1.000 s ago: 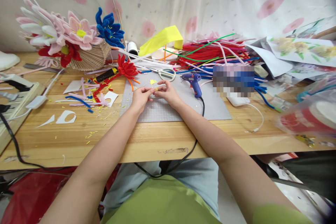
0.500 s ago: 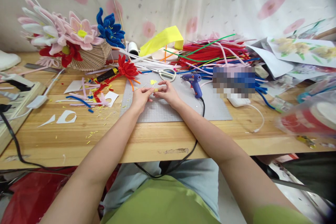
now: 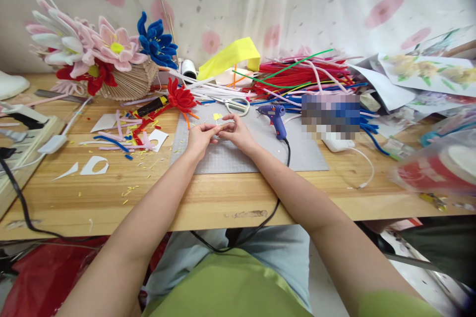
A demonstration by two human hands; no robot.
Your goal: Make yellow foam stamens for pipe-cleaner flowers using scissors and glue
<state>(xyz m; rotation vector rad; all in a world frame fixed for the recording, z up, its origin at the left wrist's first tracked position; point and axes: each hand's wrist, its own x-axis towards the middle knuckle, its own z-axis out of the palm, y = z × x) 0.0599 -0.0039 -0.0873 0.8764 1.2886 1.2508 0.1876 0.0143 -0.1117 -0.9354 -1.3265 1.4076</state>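
Note:
Over the grey cutting mat (image 3: 305,153), my left hand (image 3: 200,140) and my right hand (image 3: 238,132) meet fingertip to fingertip. Both are closed in a pinch around a small yellow strip, now mostly hidden by the fingers. A thin pale stem seems to stick out above the left fingers. Just beyond the fingertips lies a yellow scrap (image 3: 217,116). Scissors (image 3: 238,105) with pale handles rest at the mat's back edge. To the right of my right hand is a blue glue gun (image 3: 274,118), its black cord running down off the table.
Left of the mat stand a red fuzzy-stem flower (image 3: 180,96), cut stem pieces (image 3: 118,131) and white paper scraps (image 3: 94,165). Behind them is a basket of fuzzy flowers (image 3: 126,79). Bundled red stems (image 3: 305,77) lie at the back, a plastic-wrapped cup (image 3: 439,168) at right.
The fingertips have closed further over the yellow strip, which showed more plainly before. The arms and everything on the table have stayed in place.

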